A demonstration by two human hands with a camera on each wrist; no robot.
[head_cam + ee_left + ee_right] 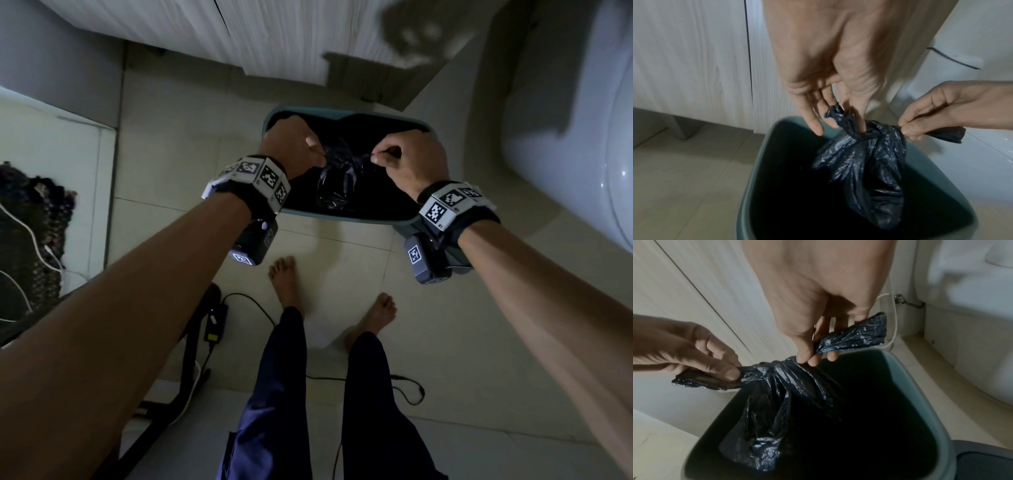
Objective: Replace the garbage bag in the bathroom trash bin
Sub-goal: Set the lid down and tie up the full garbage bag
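Observation:
A black garbage bag (337,178) hangs over the open grey-green trash bin (274,114), its top twisted into a knot (869,133). My left hand (298,147) pinches one tail of the knot (838,113) between thumb and fingers. My right hand (407,159) pinches the other tail (855,335), and the two tails are held apart. The bag's body (764,426) dangles inside the bin's (937,402) mouth. The bin's inside is dark and its bottom is hidden.
A white wood-grain cabinet (274,31) stands behind the bin. A white toilet (582,120) is at the right with a hose (890,331) beside it. The bin's lid (986,464) lies at the bin's near right. My bare feet (284,277), cables (246,301) and a dark mat (30,222) are on the tiled floor.

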